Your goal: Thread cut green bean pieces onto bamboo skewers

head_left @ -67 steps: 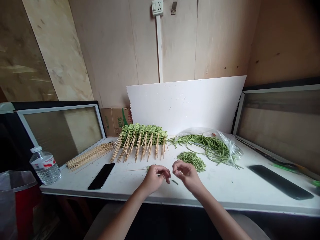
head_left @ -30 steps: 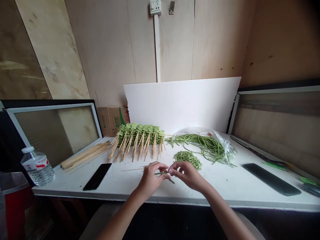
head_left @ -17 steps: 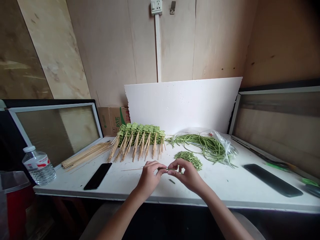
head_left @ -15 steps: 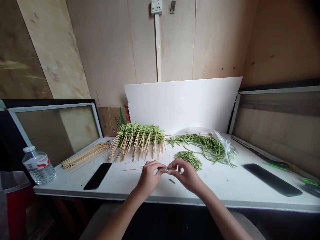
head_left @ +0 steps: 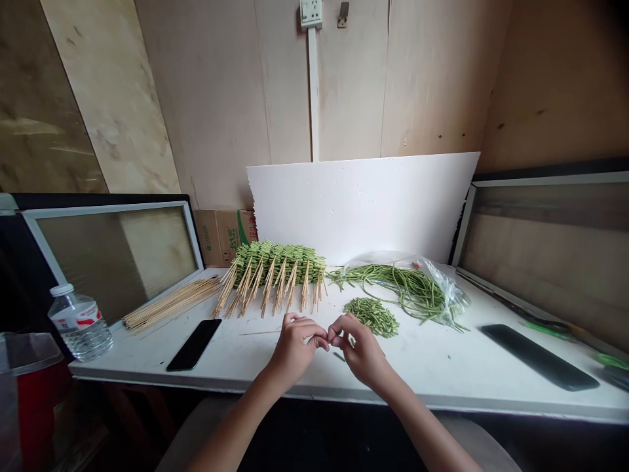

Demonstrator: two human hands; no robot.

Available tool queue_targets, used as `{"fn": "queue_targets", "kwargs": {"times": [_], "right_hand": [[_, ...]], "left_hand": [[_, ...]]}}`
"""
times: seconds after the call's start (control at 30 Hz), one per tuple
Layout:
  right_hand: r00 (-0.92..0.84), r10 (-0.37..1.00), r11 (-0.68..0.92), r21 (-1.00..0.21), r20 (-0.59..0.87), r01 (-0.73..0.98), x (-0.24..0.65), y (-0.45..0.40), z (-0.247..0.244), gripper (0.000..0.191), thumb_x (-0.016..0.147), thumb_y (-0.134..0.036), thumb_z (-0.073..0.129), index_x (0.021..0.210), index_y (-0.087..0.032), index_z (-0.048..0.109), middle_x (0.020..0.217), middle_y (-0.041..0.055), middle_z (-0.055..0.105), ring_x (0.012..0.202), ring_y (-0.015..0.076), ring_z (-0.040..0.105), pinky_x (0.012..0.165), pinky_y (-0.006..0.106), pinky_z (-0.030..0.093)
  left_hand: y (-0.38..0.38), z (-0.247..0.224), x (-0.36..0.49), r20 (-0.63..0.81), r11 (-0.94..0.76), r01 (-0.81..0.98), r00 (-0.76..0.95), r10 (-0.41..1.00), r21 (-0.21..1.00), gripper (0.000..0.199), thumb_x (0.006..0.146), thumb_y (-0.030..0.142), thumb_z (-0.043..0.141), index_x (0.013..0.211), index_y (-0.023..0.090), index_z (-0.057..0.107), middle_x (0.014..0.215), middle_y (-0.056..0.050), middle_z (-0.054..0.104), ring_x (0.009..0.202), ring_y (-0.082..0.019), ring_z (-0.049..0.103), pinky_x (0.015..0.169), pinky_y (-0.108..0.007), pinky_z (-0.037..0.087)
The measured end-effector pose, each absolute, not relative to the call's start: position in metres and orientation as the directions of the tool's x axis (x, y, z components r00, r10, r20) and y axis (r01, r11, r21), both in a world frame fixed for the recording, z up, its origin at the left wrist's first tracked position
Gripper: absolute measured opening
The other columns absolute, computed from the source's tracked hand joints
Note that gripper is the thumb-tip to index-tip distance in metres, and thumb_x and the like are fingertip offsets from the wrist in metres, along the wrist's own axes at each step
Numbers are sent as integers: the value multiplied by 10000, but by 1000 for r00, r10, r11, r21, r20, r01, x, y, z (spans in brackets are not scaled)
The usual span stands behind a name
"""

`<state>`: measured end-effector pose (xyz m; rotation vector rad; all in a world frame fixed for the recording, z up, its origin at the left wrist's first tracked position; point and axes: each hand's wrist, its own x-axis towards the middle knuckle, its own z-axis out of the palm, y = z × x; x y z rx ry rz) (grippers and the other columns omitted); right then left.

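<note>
My left hand is closed in a pinch, and a thin bamboo skewer runs out from behind it to the left. Its fingertips meet those of my right hand, also pinched, just above the table front. Fingers mostly hide the cut piece of long bean between them; a bit of green shows at the right fingers. A loose bean piece lies below the hands. Just behind my right hand is a heap of cut long bean pieces. Stacked skewers threaded with bean pieces stand behind my left hand, sticks pointing forward.
Bare bamboo skewers lie at left, near a black phone and a water bottle. Whole long beans spill from a clear plastic bag. At right lies a dark flat object. A white board stands behind.
My fingertips stay together, but the right fingers have curled in more, and the green piece seen between them is now mostly hidden. The view has shifted slightly.
</note>
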<state>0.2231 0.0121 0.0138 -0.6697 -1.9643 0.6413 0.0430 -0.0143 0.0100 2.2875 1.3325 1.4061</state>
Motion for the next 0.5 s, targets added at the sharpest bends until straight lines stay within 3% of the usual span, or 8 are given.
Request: {"fn": "queue_targets", "kwargs": {"times": [0.1, 0.2, 0.33, 0.5], "right_hand": [[-464, 659, 711, -690, 591, 131, 223, 7, 18, 262, 854, -40, 517, 774, -236, 673, 788, 20, 672, 847, 213, 571, 799, 339, 444], [-441, 680, 698, -701, 585, 147, 228, 10, 21, 162, 921, -169, 589, 835, -248, 700, 848, 27, 698, 884, 222, 590, 799, 343, 456], [-344, 767, 640, -677, 542, 363, 242, 33, 11, 180, 939, -376, 634, 856, -247, 727, 901, 60, 718, 906, 261, 608, 763, 365, 462], [-361, 804, 581, -495, 473, 646, 257, 62, -23, 189, 889, -315, 648, 770, -225, 764, 826, 81, 717, 876, 287, 602, 869, 422, 435]], "left_hand": [[-8, 8, 35, 587, -549, 576, 143, 797, 605, 241, 910, 166, 632, 713, 227, 756, 749, -1, 776, 768, -183, 687, 1014, -406, 379], [1, 5, 23, 457, -440, 392, 56, 888, 808, 232, 935, 325, 612, 800, 190, 745, 819, -75, 796, 834, -237, 726, 880, -374, 488], [9, 1, 13, 268, -266, 144, 5, 964, 953, 413, 949, 563, 576, 986, 159, 650, 884, -146, 806, 869, -265, 753, 847, -377, 506], [13, -5, 12, 222, -223, 11, 54, 973, 975, 477, 897, 625, 635, 936, 150, 637, 932, -148, 788, 902, -245, 736, 890, -359, 485]]}}
